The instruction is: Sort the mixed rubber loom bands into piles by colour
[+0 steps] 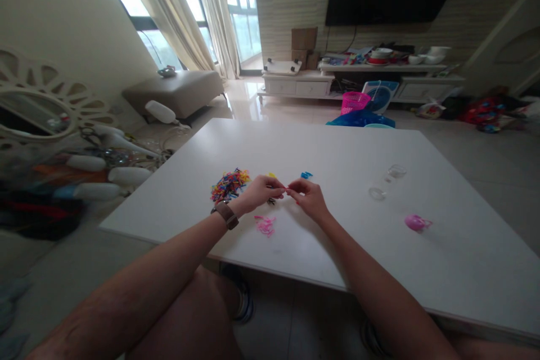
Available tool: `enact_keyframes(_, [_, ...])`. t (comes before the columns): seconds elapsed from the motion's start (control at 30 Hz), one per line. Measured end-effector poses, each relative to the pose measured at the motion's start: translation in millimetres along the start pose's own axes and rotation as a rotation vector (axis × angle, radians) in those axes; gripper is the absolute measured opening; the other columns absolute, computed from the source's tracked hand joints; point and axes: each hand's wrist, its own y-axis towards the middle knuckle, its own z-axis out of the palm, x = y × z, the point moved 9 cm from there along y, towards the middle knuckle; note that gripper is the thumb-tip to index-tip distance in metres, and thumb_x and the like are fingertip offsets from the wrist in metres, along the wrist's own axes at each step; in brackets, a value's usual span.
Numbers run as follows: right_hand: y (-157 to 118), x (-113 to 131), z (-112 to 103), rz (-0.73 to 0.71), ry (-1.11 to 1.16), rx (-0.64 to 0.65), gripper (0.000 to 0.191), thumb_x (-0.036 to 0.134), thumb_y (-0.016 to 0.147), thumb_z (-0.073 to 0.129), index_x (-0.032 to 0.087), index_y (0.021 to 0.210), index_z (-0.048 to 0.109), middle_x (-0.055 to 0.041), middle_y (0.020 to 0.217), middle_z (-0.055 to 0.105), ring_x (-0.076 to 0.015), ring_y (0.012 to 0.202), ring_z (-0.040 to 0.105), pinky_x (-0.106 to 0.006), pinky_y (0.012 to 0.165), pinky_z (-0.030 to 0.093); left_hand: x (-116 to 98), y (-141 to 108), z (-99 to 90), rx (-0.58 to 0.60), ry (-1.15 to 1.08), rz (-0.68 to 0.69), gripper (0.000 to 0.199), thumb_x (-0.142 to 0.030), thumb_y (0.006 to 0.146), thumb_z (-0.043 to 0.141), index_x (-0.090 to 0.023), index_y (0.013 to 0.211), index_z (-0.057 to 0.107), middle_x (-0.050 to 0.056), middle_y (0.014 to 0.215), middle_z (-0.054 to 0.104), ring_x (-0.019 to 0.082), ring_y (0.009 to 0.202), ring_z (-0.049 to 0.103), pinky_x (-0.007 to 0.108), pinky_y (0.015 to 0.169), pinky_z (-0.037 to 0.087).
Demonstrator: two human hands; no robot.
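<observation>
My left hand [264, 188] and my right hand [311, 198] meet above the white table [358, 247], both closed in a pinch. A tiny red piece [286, 188] shows between their fingertips; its kind is too small to make out. Left of my left hand lies a heap of small multicoloured pieces [230, 184]. Pink strips [265, 226] form a small pile nearer the table's front edge. Beyond my hands are a few blue pieces [306, 175] and some yellow ones [271, 175], partly hidden by my left hand. Dark pieces [271, 201] lie just under it.
To the right on the table are a pink rounded object [415, 222] and clear plastic pieces [377, 193]. A pink basket [354, 103] stands past the far edge. A white-framed mirror [34, 115] and clutter are at the left; a low cabinet [291, 86] lies behind.
</observation>
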Motion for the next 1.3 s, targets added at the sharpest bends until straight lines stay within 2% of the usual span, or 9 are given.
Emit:
enact_keyframes(0.23, [1,-11,-5,0.094,0.134,-0.032,0.029,0.046,0.073,0.079,0.021,0.080,0.067,-0.0043,0.074,0.072,-0.0200,0.069,0.068,-0.033,0.065,0.055,-4,-2,-4.2,0.029,0.106,-0.001,0.010,-0.019,0.077,0.072,-0.010,0.080,0.075,0.008,0.074,0.073,0.014,0.068,0.067,0.024,0.066,0.053])
enact_keyframes(0.4, [4,-10,-10,0.092,0.108,-0.038,0.028,0.044,0.072,0.077,0.020,0.081,0.067,-0.0035,0.073,0.070,-0.0180,0.066,0.065,-0.031,0.063,0.054,-4,-1,-2.7,0.053,0.172,0.016,0.008,-0.017,0.077,0.072,-0.010,0.080,0.074,0.008,0.073,0.073,0.014,0.066,0.067,0.024,0.065,0.053])
enact_keyframes(0.53, [10,-9,-34,0.076,-0.030,-0.044,0.024,0.040,0.074,0.074,0.018,0.082,0.069,-0.0033,0.074,0.069,-0.0163,0.066,0.063,-0.029,0.062,0.051,3,1,-3.9,0.042,0.078,-0.023,0.016,-0.016,0.075,0.076,-0.009,0.089,0.072,0.009,0.079,0.075,0.017,0.072,0.072,0.026,0.068,0.055])
enact_keyframes(0.7, [12,-16,-48,0.089,-0.296,0.142,0.013,0.029,0.074,0.070,0.018,0.082,0.072,-0.0011,0.071,0.069,-0.0135,0.061,0.059,-0.025,0.058,0.046,10,-1,-3.5,0.061,-0.038,-0.062,0.026,-0.019,0.073,0.081,-0.009,0.094,0.069,0.012,0.084,0.075,0.021,0.080,0.074,0.029,0.073,0.056])
enact_keyframes(0.87, [7,-21,-44,0.077,-0.338,0.262,0.014,0.025,0.072,0.071,0.017,0.083,0.073,-0.0010,0.070,0.070,-0.0130,0.061,0.060,-0.024,0.057,0.045,12,-3,-0.7,0.091,-0.169,-0.091,0.034,-0.020,0.070,0.084,-0.009,0.098,0.068,0.015,0.091,0.075,0.023,0.087,0.074,0.031,0.076,0.055])
enact_keyframes(1.0, [3,-23,-35,0.074,-0.344,0.345,0.017,0.031,0.073,0.074,0.017,0.083,0.075,-0.0015,0.069,0.070,-0.0137,0.060,0.060,-0.025,0.055,0.045,16,-4,0.5,0.099,-0.240,-0.135,0.039,-0.018,0.069,0.084,-0.009,0.103,0.067,0.017,0.097,0.075,0.024,0.091,0.073,0.030,0.074,0.053])
enact_keyframes(1.07, [2,-19,-33,0.056,-0.370,0.333,0.016,0.033,0.076,0.073,0.018,0.082,0.075,-0.0017,0.069,0.069,-0.0136,0.060,0.060,-0.025,0.055,0.044,18,-4,1.6,0.110,-0.254,-0.156,0.039,-0.018,0.069,0.084,-0.009,0.103,0.067,0.018,0.099,0.075,0.024,0.092,0.072,0.029,0.073,0.052])
enact_keyframes(1.17, [5,-3,-30,-0.033,-0.403,0.230,0.012,0.030,0.079,0.072,0.019,0.083,0.074,-0.0019,0.075,0.070,-0.0131,0.061,0.059,-0.026,0.059,0.045,19,-4,4.0,0.135,-0.260,-0.170,0.042,-0.020,0.069,0.084,-0.010,0.106,0.065,0.018,0.098,0.075,0.022,0.089,0.071,0.028,0.069,0.050])
enact_keyframes(1.3, [0,22,-9,-0.169,-0.326,0.207,0.015,0.030,0.082,0.072,0.020,0.093,0.073,-0.0028,0.085,0.071,-0.0137,0.068,0.061,-0.027,0.066,0.047,16,-5,6.9,0.152,-0.254,-0.145,0.043,-0.022,0.069,0.084,-0.011,0.106,0.065,0.014,0.092,0.075,0.017,0.079,0.069,0.027,0.067,0.048])
